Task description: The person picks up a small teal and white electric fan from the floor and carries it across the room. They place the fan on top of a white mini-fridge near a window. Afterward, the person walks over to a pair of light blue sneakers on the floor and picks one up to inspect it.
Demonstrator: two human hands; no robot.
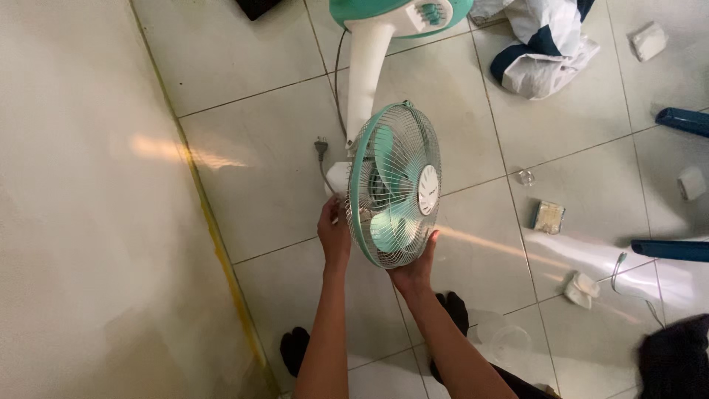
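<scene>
The left hand (334, 235) has its grip closed on the rear rim of the round teal wire-caged pedestal fan head (395, 185). The right hand (416, 267) cups the cage's lower edge from beneath, fingers half curled. Beyond both, the white fan post (364, 74) runs to the teal base (399, 13) on the pale tiled floor (251, 148).

Round white label (428, 190) on fan grille (399, 222)

The fan base (402, 13) is cut off by the top edge. The fan guard (395, 185) hides most of the motor housing (338, 177), and the left hand (334, 233) fingers disappear behind it. The dark cloth (676, 358) is cut by the corner.
</scene>
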